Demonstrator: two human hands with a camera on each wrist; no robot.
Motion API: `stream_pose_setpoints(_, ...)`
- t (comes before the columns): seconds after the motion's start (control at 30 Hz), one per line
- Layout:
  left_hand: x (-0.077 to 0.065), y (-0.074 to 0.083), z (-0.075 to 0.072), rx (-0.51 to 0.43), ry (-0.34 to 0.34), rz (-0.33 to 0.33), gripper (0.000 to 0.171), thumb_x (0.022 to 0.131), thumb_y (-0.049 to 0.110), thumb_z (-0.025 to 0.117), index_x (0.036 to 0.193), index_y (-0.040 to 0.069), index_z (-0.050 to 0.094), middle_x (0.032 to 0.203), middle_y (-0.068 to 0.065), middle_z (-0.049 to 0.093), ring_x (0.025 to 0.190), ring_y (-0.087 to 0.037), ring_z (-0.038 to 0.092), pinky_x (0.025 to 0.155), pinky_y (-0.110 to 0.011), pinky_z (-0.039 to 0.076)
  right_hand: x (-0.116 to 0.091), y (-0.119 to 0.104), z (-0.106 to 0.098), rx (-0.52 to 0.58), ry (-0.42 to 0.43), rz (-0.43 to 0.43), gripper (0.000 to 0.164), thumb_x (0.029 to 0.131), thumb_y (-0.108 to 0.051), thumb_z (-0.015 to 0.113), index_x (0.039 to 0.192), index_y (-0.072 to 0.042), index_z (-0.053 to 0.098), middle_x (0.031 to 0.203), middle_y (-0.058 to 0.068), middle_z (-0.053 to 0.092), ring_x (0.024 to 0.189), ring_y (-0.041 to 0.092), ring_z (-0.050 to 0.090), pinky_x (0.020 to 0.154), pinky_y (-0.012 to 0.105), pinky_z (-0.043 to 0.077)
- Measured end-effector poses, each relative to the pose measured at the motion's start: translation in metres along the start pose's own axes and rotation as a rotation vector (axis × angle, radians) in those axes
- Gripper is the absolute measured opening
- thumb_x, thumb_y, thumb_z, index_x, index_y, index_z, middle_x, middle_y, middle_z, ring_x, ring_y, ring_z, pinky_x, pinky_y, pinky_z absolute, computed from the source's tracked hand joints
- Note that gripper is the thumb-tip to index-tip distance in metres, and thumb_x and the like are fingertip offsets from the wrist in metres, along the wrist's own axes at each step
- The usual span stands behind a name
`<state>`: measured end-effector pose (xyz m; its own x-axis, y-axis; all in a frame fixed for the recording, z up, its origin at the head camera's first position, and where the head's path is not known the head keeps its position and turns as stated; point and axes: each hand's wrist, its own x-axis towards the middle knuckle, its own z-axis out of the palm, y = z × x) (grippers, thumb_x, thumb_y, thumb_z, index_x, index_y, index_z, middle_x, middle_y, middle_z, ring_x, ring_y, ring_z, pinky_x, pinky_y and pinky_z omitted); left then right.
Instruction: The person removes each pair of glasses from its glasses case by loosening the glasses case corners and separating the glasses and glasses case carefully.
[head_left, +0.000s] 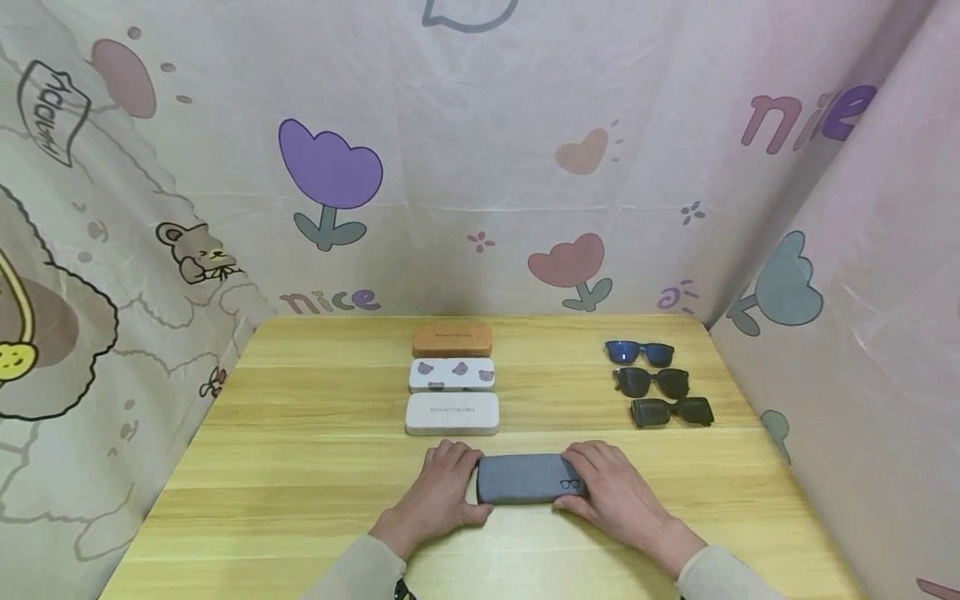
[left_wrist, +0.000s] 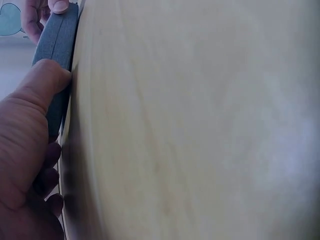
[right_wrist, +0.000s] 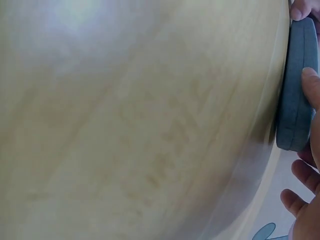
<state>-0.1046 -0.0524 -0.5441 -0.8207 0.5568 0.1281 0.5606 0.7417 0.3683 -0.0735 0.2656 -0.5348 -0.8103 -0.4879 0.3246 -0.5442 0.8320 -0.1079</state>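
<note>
A grey-blue glasses case (head_left: 525, 479) with a small glasses print near its right end lies closed on the table close to me. At its left end my left hand (head_left: 441, 490) holds it, thumb on the near side and fingers on the far side. My right hand (head_left: 611, 492) grips the right end in the same way. The left wrist view shows the left thumb (left_wrist: 45, 82) against the side of the case (left_wrist: 59, 45), across its seam. In the right wrist view, the right thumb (right_wrist: 312, 85) touches the side of the case (right_wrist: 295, 110).
Beyond the left hand, a white case (head_left: 452, 414), a bear-print case (head_left: 452, 375) and an orange-brown case (head_left: 452, 340) lie in a column. Blue-lensed sunglasses (head_left: 640, 352), dark sunglasses (head_left: 651, 382) and black sunglasses (head_left: 672, 412) lie at the right. Printed curtains (head_left: 465, 167) enclose the wooden table (head_left: 300, 467).
</note>
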Motion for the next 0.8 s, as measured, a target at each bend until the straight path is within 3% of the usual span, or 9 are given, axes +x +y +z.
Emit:
stream_pose_setpoints(0.27, 0.001, -0.002, 0.001, -0.003, 0.001, -0.005, 0.071, 0.077, 0.052, 0.085, 0.128, 0.008, 0.064, 0.119, -0.001, 0.062, 0.113, -0.02, 0.05, 0.098, -0.043, 0.04, 0.003, 0.003, 0.001, 0.008, 0.035, -0.017, 0.072, 0.08, -0.066, 0.081, 0.126, -0.013, 0.069, 0.125, 0.002, 0.07, 0.117, 0.021, 0.063, 0.103, 0.046, 0.051)
stream_pose_setpoints(0.8, 0.003, -0.002, 0.001, -0.005, -0.024, -0.011, 0.073, 0.077, 0.053, 0.085, 0.13, 0.007, 0.063, 0.119, -0.001, 0.062, 0.113, -0.021, 0.049, 0.098, -0.043, 0.04, 0.009, 0.011, 0.004, 0.075, 0.031, -0.016, 0.064, 0.08, -0.068, 0.081, 0.118, -0.019, 0.067, 0.117, -0.006, 0.069, 0.104, 0.011, 0.059, 0.092, 0.037, 0.051)
